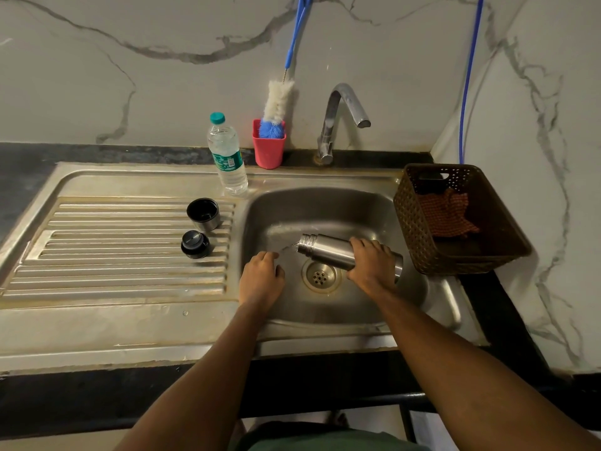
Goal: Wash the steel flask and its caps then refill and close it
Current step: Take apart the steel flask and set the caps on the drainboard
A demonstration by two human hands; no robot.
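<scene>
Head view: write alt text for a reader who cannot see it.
A right hand holds an open steel flask on its side over the sink, water running from its mouth toward the left hand beside it. Two black caps sit on the drainboard to the left; a water bottle, brush and tap stand behind.

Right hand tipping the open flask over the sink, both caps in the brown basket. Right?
No. The cup cap and the stopper sit on the drainboard, not in the basket; head view shows it. Rest holds: right hand tips flask over sink.
</scene>
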